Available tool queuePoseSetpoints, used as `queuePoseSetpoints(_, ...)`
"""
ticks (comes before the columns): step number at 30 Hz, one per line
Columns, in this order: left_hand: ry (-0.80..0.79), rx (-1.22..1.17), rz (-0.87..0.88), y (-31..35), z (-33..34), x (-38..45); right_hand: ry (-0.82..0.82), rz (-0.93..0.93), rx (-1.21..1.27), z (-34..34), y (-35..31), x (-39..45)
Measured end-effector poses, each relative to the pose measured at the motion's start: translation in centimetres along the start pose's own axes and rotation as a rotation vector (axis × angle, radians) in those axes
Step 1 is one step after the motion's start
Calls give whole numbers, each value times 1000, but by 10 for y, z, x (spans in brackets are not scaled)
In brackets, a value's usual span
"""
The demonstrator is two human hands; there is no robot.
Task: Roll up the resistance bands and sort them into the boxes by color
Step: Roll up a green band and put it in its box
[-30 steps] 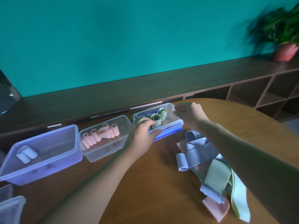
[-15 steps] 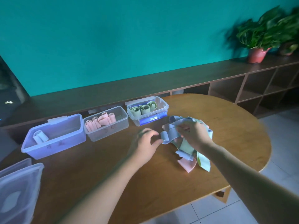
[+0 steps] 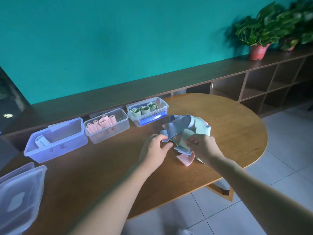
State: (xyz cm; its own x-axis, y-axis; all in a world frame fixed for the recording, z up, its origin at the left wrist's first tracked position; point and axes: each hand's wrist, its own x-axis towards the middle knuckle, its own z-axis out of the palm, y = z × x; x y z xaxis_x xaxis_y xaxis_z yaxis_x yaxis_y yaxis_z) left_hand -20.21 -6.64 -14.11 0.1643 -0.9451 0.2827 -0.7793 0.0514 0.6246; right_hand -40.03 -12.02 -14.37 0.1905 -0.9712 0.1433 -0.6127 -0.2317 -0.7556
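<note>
Picking the next band out of the tangle looks like the step in hand: the left hand (image 3: 155,148) pinches the end of a blue resistance band (image 3: 177,128), while the right hand (image 3: 202,147) has its fingers curled into the loose pile of bands (image 3: 194,133) near the tabletop's right edge, seemingly holding a green strip. The next move probably calls for drawing the blue band free without dragging the others, then rolling it for the blue box (image 3: 55,143) at the far left of the back edge. Beside that stand the pink-roll box (image 3: 108,128) and the green-roll box (image 3: 149,112). Spare lids (image 3: 18,197) lie at the near left corner. The wooden tabletop (image 3: 94,173) is oval; behind it runs a low shelf unit (image 3: 254,85) with a potted plant (image 3: 257,38) against a teal wall.
</note>
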Motion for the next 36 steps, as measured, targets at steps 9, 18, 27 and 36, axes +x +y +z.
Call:
queuePoseSetpoints(9, -38, -12, -46, 2, 26, 24, -73, -113, -101, 2, 12, 2)
queuePoseSetpoints(18, -198, 156, -206, -16, 30, 45, -93, -104, -103, 9, 10, 7)
queuePoseSetpoints(27, -57, 16, -157, -21, 21, 50, -31, -162, -55, 7, 2, 17)
queuePoseSetpoints(36, 183, 3, -30, -50, 0, 121, -2, -210, -101, 28, -60, 126)
